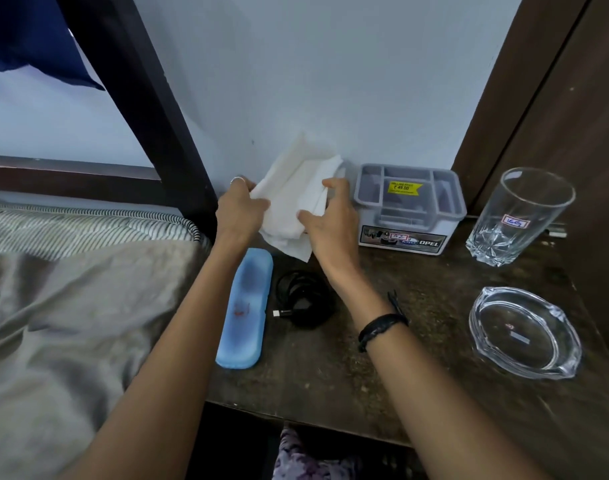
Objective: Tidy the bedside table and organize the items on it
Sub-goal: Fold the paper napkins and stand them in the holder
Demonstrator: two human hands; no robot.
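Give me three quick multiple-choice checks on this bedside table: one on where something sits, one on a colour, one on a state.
1. Where is the coiled black cable?
A. inside the grey organizer
B. on the table right of the blue case
C. in the ashtray

2. What colour is the long case?
A. blue
B. red
C. green

3. What state is the drinking glass in?
A. tipped over
B. upright, empty
C. full of water

Answers: 1 B, the cable lies on the table beside the case. 2 A, its lid is light blue. 3 B, it stands on its base and looks clear throughout.
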